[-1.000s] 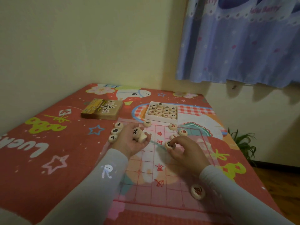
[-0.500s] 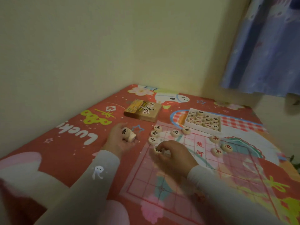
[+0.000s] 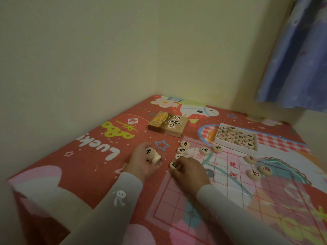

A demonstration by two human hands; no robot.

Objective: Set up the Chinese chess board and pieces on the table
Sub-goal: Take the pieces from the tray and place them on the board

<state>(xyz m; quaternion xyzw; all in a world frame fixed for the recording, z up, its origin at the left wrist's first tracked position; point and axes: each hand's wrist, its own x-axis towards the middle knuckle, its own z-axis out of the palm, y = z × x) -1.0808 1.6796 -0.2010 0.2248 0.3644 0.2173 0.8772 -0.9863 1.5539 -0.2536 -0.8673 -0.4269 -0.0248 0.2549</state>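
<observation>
1. My right hand (image 3: 190, 169) curls its fingertips around a black-lettered piece (image 3: 174, 164), setting it at the near end of the column along the board's left edge.
2. My left hand (image 3: 143, 160) rests on the tablecloth (image 3: 74, 167) just left of the board, fingers wrapped around a short stack of pieces (image 3: 152, 155) held in reserve; how many are in it I cannot tell.
3. The board (image 3: 235, 190), a thin sheet with red grid lines, lies flat on the tablecloth. Three black pieces (image 3: 182, 149) already line its left edge, two more (image 3: 210, 149) sit just inside, and three red pieces (image 3: 256, 167) lie loose near the river text.
4. The tray (image 3: 237, 137), beyond the board's far edge, still holds many pieces; the lid (image 3: 168, 123) lies to its left.
5. Step in hand, as I judge it: filling the black back row. Next, my right hand must release this piece squarely on its intersection, then take another from the stack.
</observation>
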